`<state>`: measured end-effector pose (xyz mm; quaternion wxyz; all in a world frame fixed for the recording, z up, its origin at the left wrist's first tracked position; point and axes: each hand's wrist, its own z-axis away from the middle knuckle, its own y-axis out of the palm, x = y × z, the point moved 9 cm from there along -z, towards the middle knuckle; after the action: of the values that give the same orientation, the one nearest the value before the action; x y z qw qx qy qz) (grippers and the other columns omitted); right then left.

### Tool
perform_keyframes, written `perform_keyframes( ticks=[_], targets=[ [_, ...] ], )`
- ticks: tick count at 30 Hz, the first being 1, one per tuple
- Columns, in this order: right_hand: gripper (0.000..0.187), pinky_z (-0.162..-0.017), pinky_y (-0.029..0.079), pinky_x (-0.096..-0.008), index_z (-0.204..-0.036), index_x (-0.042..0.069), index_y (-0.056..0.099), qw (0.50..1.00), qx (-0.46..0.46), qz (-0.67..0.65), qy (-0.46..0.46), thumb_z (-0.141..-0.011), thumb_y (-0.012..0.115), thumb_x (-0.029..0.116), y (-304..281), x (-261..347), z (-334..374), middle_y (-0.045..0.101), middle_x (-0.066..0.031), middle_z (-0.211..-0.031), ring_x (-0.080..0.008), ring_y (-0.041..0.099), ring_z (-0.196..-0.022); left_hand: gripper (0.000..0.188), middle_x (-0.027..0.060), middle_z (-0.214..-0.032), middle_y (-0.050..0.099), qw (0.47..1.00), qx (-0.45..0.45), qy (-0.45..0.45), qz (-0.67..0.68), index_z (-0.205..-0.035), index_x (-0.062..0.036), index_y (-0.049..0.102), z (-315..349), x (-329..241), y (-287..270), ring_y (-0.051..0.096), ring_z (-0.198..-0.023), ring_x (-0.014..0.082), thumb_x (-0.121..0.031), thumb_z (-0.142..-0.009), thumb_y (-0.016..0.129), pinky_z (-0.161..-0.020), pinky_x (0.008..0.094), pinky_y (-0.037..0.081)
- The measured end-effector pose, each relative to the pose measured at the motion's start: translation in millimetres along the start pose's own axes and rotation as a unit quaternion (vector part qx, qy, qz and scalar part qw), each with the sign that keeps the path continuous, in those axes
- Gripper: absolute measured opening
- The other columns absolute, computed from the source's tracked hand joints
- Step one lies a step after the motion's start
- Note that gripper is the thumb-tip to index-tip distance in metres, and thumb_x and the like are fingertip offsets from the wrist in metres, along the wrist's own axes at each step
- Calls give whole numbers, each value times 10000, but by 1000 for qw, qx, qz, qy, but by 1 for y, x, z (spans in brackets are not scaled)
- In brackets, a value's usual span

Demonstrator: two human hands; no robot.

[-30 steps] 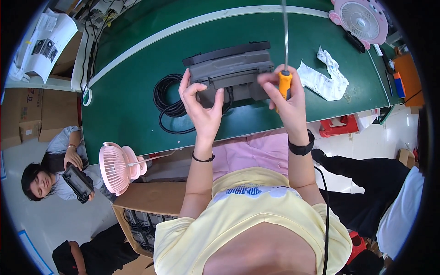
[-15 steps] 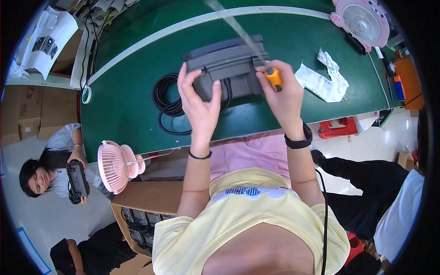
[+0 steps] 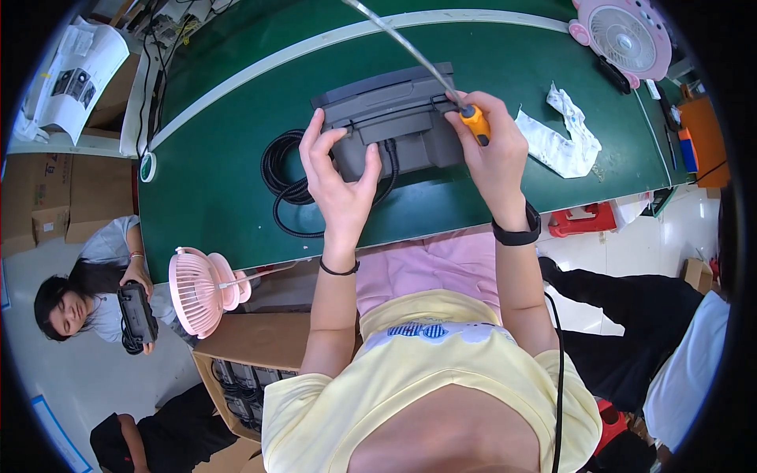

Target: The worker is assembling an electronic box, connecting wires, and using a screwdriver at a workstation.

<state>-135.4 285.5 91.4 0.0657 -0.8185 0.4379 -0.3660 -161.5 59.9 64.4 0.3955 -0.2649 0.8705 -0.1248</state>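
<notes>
A dark grey plastic device (image 3: pixel 404 130) with a lidded, ridged body lies on the green table. Its black braided cable (image 3: pixel 285 175) leaves the near side and is coiled at the left. With fingers spread along the device's left part and thumb against its near face, my left hand (image 3: pixel 341 177) grips it. Wrapped in my right hand (image 3: pixel 498 154) is a screwdriver (image 3: pixel 475 124) with an orange and black handle. Its long metal shaft slants up and left over the device, tip out past the far side. My right thumb and index fingertips are at the device's right end.
A crumpled white cloth (image 3: pixel 561 135) lies right of the device. Pink fans stand at the far right (image 3: pixel 623 43) and near left edge (image 3: pixel 201 290). A tape roll (image 3: pixel 148 166) sits at the left edge. A carton (image 3: pixel 260 335) holds similar devices. A co-worker at left holds another device (image 3: pixel 138 315).
The screwdriver's shaft, blurred before, is now sharp and has swung slightly left. My right hand has shifted a little right and up; my left hand has moved slightly left on the device.
</notes>
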Motion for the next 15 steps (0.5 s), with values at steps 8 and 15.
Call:
perform_keyframes(
  ticks=[8, 15],
  targets=[
    [321, -593, 534, -346, -1099, 108, 606, 998, 41, 38, 7, -853, 783, 214, 1, 17, -21, 696, -98, -845, -288, 689, -719, 483, 228, -1408, 486, 1000, -10, 27, -9, -1203, -90, 512, 0, -3, -1, 571, -1192, 387, -98, -802, 781, -903, 430, 530],
    [317, -607, 548, -342, -1100, 114, 603, 999, 21, -4, -28, -837, 778, 147, 7, 19, -21, 706, -93, -870, -287, 700, -740, 430, 200, -1378, 535, 999, 16, -22, -19, -1168, -71, 535, -19, -3, 3, 589, -1172, 410, -121, -808, 765, -947, 449, 511]
  ],
)
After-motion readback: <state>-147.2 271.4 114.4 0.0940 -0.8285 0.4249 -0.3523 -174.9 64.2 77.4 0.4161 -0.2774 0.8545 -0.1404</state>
